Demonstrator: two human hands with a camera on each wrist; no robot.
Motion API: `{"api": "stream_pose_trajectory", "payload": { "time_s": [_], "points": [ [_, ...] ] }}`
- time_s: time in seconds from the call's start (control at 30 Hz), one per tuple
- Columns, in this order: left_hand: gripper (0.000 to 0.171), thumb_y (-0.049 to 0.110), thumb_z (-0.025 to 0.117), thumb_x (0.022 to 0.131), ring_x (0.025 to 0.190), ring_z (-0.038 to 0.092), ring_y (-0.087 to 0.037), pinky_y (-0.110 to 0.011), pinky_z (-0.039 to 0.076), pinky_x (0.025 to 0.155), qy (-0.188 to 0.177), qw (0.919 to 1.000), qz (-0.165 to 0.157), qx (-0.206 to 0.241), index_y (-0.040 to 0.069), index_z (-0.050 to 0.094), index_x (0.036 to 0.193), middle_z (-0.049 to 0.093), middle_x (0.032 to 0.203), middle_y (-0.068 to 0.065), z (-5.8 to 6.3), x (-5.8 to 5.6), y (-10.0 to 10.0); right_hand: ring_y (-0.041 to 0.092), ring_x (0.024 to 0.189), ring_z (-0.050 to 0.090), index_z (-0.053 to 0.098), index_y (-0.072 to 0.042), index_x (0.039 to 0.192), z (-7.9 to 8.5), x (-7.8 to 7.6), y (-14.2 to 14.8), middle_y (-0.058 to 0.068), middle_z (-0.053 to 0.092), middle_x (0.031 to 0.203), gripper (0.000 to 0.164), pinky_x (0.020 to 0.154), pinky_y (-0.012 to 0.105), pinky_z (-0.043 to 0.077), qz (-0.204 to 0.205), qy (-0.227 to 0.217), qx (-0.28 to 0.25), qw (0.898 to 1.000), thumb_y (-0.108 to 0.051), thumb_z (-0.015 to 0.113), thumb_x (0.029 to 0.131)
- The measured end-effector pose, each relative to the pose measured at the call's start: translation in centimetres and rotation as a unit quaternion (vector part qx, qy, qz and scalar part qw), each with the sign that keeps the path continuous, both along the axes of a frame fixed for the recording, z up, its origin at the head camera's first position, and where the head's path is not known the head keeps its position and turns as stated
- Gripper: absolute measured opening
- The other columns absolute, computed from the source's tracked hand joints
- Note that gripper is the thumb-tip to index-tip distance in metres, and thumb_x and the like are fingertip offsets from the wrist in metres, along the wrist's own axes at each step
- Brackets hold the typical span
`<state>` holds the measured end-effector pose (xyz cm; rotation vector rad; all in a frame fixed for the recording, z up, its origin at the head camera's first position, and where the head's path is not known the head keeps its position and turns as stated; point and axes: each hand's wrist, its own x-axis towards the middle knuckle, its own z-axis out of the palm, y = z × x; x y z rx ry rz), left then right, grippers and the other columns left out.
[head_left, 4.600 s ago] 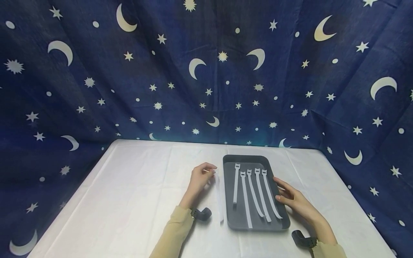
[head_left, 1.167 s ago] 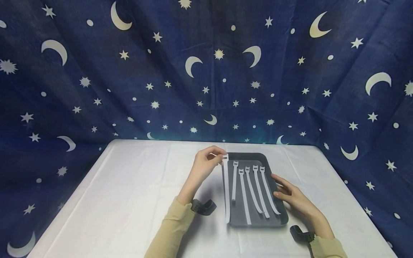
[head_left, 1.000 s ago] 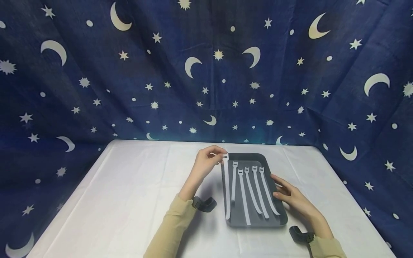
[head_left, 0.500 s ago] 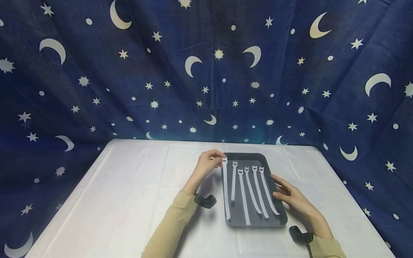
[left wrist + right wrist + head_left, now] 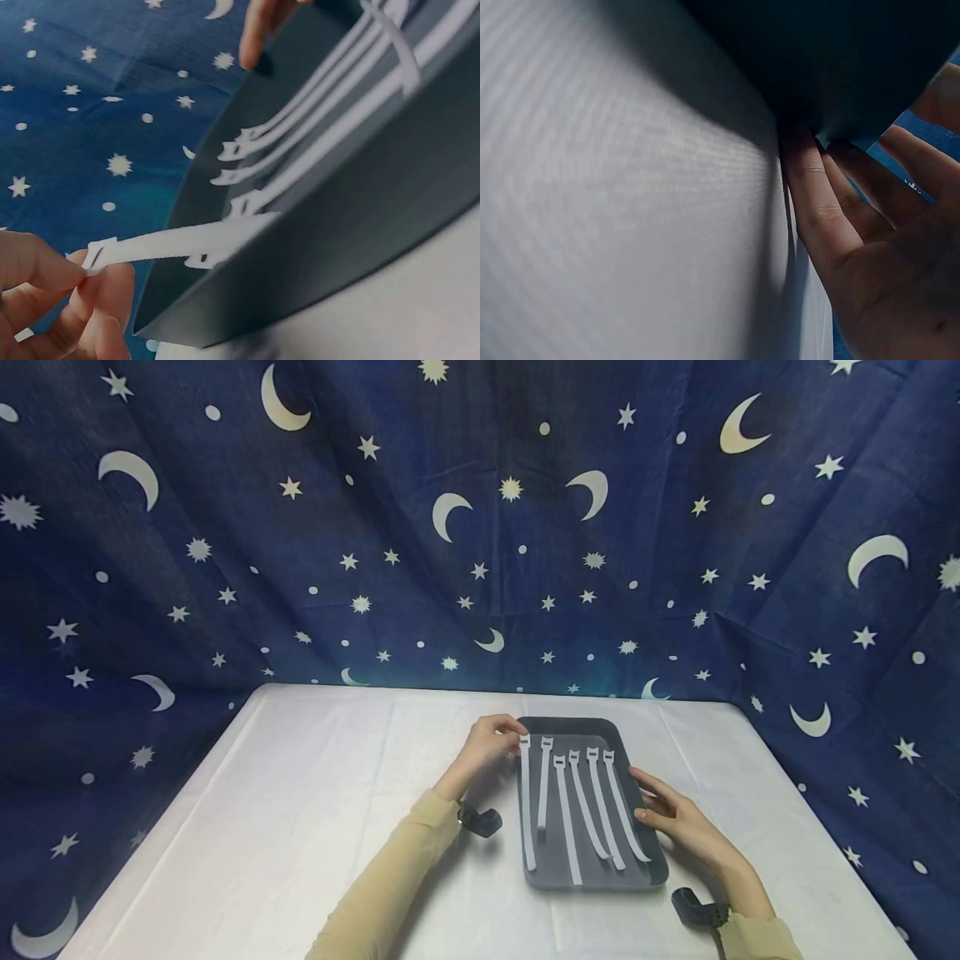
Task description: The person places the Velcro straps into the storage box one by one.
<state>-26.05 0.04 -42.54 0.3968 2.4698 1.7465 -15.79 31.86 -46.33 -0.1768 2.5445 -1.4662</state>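
Observation:
In the head view my left hand (image 5: pixel 491 743) is at the left rim of a dark grey tray (image 5: pixel 570 725). Thumb and fingers pinch the slotted head of a white hook-and-loop cable tie (image 5: pixel 527 810), as the left wrist view shows. Its strap hangs along the tray's inner left side. Several more white cable ties (image 5: pixel 568 827) lie lengthwise in the tray, slotted heads toward the far end. At the tray's right side, my right hand (image 5: pixel 686 827) holds the wall, with some fingers against the outside low down and others at the rim.
A white cloth covers the table (image 5: pixel 300 793), with bare surface left of the tray. Behind hangs a dark blue curtain (image 5: pixel 480 527) printed with moons and stars. Each wrist bears a black camera mount (image 5: pixel 480 821).
My left hand has carried the cable tie from the table left of the tray over its left rim, then lowered it inside, toward me. My right hand stays at the tray's right side.

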Motion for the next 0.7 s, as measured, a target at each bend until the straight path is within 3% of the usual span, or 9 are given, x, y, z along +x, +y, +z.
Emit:
{"api": "stream_pose_trajectory", "payload": {
  "time_s": [0.3, 0.57, 0.7],
  "points": [
    [0.019, 0.002, 0.054, 0.086, 0.076, 0.072, -0.026, -0.019, 0.046, 0.06, 0.001, 0.9966, -0.026, -0.078, 0.004, 0.071, 0.095, 0.068, 0.088, -0.013, 0.0, -1.1, 0.1, 0.048, 0.138, 0.034, 0.025, -0.017, 0.153, 0.1, -0.1, 0.0, 0.022, 0.024, 0.157, 0.072, 0.108, 0.066, 0.028, -0.008, -0.011, -0.001, 1.0, -0.03, 0.062, 0.092],
    [0.014, 0.005, 0.061, 0.085, 0.063, 0.06, -0.009, -0.02, 0.043, 0.063, 0.034, 0.9885, -0.032, -0.144, 0.008, 0.073, 0.09, 0.071, 0.081, -0.008, 0.2, -2.0, -0.2, 0.046, 0.137, 0.037, 0.025, -0.016, 0.153, 0.1, 0.0, 0.0, 0.022, 0.025, 0.157, 0.072, 0.108, 0.063, 0.03, -0.005, -0.004, -0.004, 1.0, -0.029, 0.062, 0.092],
    [0.013, 0.005, 0.062, 0.085, 0.063, 0.061, -0.009, -0.021, 0.043, 0.064, 0.04, 0.9851, -0.043, -0.162, 0.008, 0.073, 0.091, 0.072, 0.082, -0.009, 0.1, -2.2, -0.3, 0.046, 0.137, 0.037, 0.025, -0.016, 0.153, 0.1, 0.1, 0.0, 0.022, 0.024, 0.157, 0.071, 0.107, 0.059, 0.035, 0.0, -0.003, -0.007, 1.0, -0.029, 0.061, 0.093]
  ]
}}
